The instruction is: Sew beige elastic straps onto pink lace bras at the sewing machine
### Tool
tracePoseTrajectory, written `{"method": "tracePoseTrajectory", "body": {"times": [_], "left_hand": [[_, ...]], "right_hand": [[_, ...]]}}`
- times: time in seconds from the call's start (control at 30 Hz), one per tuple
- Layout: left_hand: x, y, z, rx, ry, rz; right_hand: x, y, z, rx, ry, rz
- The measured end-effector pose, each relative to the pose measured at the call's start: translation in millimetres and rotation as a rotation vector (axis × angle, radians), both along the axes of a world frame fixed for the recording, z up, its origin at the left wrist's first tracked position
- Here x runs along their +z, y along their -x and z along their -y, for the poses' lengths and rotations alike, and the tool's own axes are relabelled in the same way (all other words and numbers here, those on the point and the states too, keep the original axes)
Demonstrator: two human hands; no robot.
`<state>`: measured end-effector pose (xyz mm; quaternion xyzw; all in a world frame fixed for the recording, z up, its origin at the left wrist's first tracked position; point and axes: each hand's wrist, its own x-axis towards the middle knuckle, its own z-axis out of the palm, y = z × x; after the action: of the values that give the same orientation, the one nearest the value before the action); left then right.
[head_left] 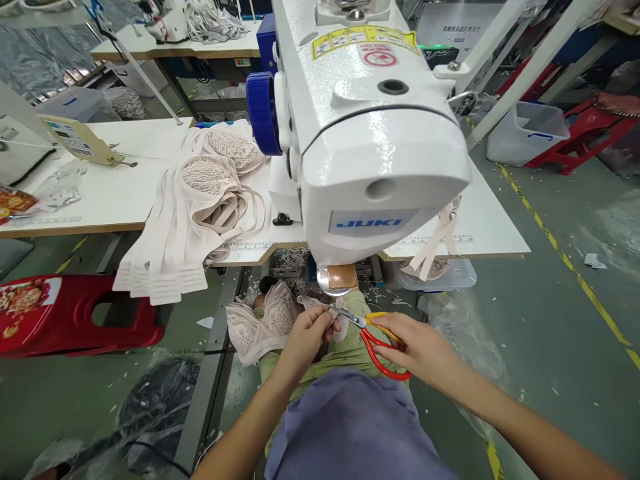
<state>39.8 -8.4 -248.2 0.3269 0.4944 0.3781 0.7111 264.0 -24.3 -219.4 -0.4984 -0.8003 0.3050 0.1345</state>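
Nearest to us is the purple garment (350,427) on the torso, with green trousers (345,355) showing just beyond it. Above the lap we locate the right hand (425,343), its fingers wrapped through the yellow and red handles of the scissors (361,322), blades directed toward the left. The left hand (307,333) meets the blade tips — thumb and forefinger closed in a pinch on pale material of the bra (278,313). We find the lace cups of this bra to the left of the left hand, over the lap and below the table edge; whether the blades are parted, we cannot tell. Directly beyond, the white head of the sewing machine (385,153), marked JUKI, overhangs the hands. At its right, beige straps (440,237) hang over the table (493,230) toward a clear tray (463,275) beneath the edge. At its left we note a stack of bras (210,180), bands draped over the front edge. Farther off stand a control panel (83,140), a clear bin (523,137) and — at the rear — a second table (215,47) bearing pale strips (215,20).
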Motion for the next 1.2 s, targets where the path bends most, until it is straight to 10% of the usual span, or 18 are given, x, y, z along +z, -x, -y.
{"method": "tracePoseTrajectory", "body": {"times": [1.2], "left_hand": [[3.2,6,7,0.207,-0.155,-0.229]], "right_hand": [[-1.3,23,-8,-0.139,0.220,-0.128]]}}
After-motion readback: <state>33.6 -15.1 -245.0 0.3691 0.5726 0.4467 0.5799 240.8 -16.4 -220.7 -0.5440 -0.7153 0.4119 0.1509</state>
